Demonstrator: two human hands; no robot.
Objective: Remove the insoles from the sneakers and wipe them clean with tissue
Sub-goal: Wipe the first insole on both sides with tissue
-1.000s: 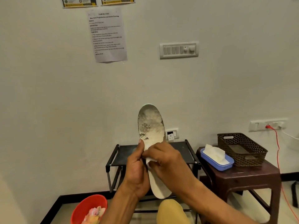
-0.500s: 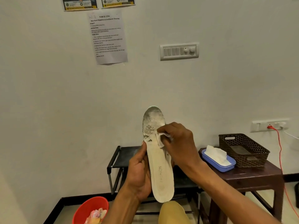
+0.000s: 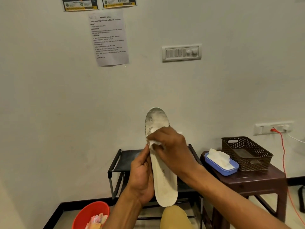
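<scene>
White insole (image 3: 165, 184) is held upright in mid-air in front of the wall, toe end up and heel end down, just above a tan-clad knee (image 3: 175, 217). Grey, patchy dirt is seen on the toe area; the lower part looks cleaner, with faint printed lettering that cannot be read. Left hand (image 3: 142, 179) is curled round the insole's left edge at the lower half, thumb laid along the front edge, fingers hidden behind. Right hand (image 3: 173, 149) is curled over a small crumpled white tissue (image 3: 155, 143), which is pinched and pressed against the insole face just below the dirty toe patch. A black shoe rack (image 3: 125, 161) is seen behind the hands, against the wall. A dark brown bench (image 3: 257, 180) stands to the right of the rack; on it a blue tissue box (image 3: 229, 171) with a white sheet sticking out is placed just beside a brown perforated basket (image 3: 262, 156). A red bin (image 3: 87, 212) with crumpled pinkish scraps inside sits on the floor at lower left. A printed sheet (image 3: 109, 38) and a switch panel (image 3: 181, 52) are fixed on the wall above. A wall socket (image 3: 272, 128) at right has a red cable (image 3: 283, 156) plugged in, hanging down past the bench.
</scene>
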